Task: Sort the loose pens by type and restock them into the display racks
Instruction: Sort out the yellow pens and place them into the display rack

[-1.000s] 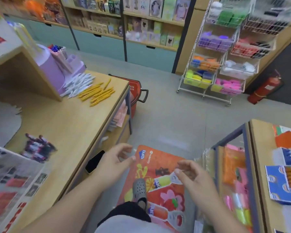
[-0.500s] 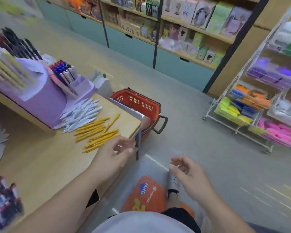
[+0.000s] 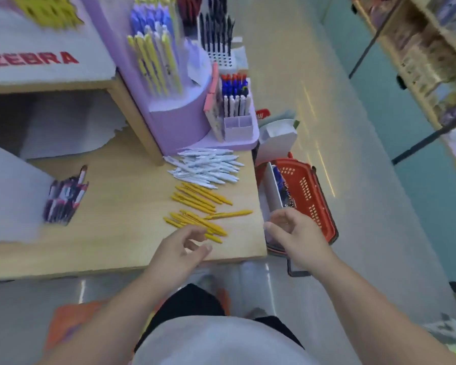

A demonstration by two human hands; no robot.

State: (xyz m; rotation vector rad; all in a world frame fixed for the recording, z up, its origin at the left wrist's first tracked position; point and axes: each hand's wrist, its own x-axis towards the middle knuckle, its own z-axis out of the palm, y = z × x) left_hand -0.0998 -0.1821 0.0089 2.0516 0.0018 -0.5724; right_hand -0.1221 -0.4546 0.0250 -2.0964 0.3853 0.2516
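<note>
On the head camera, I saw the wooden counter [image 3: 111,233] ahead, with a purple display rack [image 3: 179,122] at twelve o'clock holding upright pens. A red basket [image 3: 309,191] sat on the floor at three o'clock of the counter, with a white box [image 3: 271,185] standing in it. A bundle of dark pens [image 3: 65,198] lay at nine o'clock.

There were two loose heaps. The white pens [image 3: 208,167] lay just below the rack. The yellow pens [image 3: 199,205] lay nearer me in two clusters, with one pen crosswise. Blur and overlap kept me from an exact count.

My left hand [image 3: 179,248] hovered at six o'clock of the yellow pens, fingers loosely curled and holding nothing. My right hand [image 3: 292,233] hung over the counter's corner beside the basket, also loosely curled and empty.

Half a second before, both heaps had sat off at ten o'clock. Now they lay straight ahead, just past my fingertips.
</note>
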